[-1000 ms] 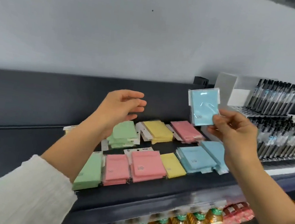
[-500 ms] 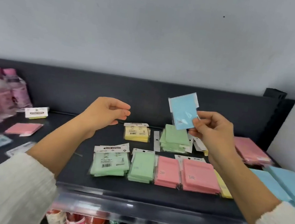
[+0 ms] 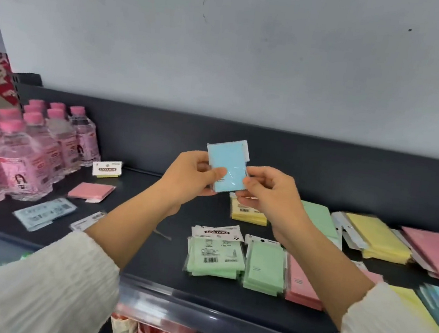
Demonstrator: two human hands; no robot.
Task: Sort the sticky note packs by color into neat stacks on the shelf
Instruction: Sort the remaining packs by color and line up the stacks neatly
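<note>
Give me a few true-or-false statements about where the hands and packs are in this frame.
1. The left hand and right hand both hold the blue pack. True.
2. The blue pack lies flat on the shelf. False: it is held up above it.
3. Pink-capped bottles stand at the shelf's left end. True.
4. The pink pack near the bottles leans upright against them. False: it lies flat on the shelf, apart from them.
</note>
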